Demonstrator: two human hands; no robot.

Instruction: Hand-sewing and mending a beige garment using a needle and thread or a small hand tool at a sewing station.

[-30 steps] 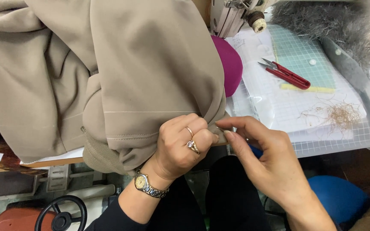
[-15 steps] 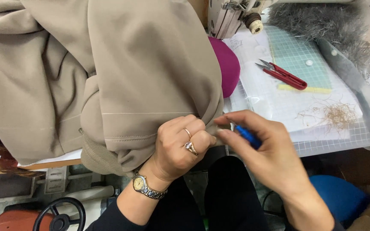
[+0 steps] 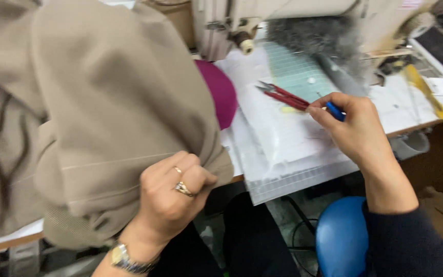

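My left hand (image 3: pixel 173 197), with rings and a wristwatch, grips the lower edge of a large beige garment (image 3: pixel 103 102) that is heaped over the left of the worktable. My right hand (image 3: pixel 352 125) is over the table to the right and pinches a small blue-handled tool (image 3: pixel 335 111) between thumb and fingers. Its fingertips are right beside red thread snips (image 3: pixel 283 96) lying on the table. I cannot tell whether the hand touches the snips.
A sewing machine (image 3: pixel 283 15) stands at the back with grey fuzzy material (image 3: pixel 319 38) under it. A green grid mat (image 3: pixel 296 69), clear plastic sheets (image 3: pixel 288 149) and a magenta cloth (image 3: pixel 221 92) lie on the table. A blue stool (image 3: pixel 342 238) is below.
My right hand has left the garment's edge and moved up and right with the blue tool to the red snips. The view has shifted right. My left hand keeps its grip.
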